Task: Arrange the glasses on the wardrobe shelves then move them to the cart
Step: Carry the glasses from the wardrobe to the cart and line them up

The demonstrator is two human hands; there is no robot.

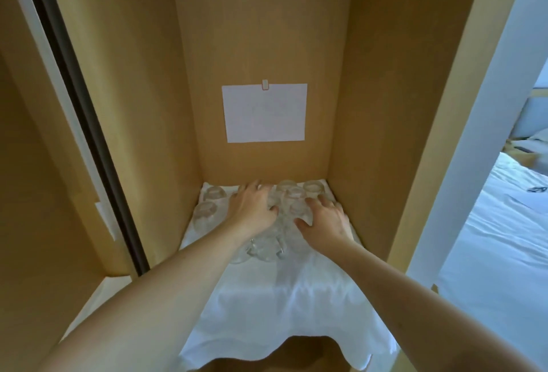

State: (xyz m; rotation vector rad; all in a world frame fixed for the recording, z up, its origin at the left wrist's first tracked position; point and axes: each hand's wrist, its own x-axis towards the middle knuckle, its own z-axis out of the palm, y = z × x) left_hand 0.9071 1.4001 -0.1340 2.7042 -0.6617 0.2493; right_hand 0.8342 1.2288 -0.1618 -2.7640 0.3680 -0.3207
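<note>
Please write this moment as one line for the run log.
place: wardrobe shelf | cloth: white | glasses: clustered at back | left hand: on glasses | right hand: on glasses

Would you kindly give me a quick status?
Left hand and right hand on clustered glasses. Glasses on white cloth, wardrobe shelf. Nothing blocking.

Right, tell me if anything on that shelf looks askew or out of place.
The white cloth lies wrinkled and overhangs the shelf's front edge unevenly. The glasses stand in a loose cluster at the back, not rows. Nothing looks spilled or broken.
</note>
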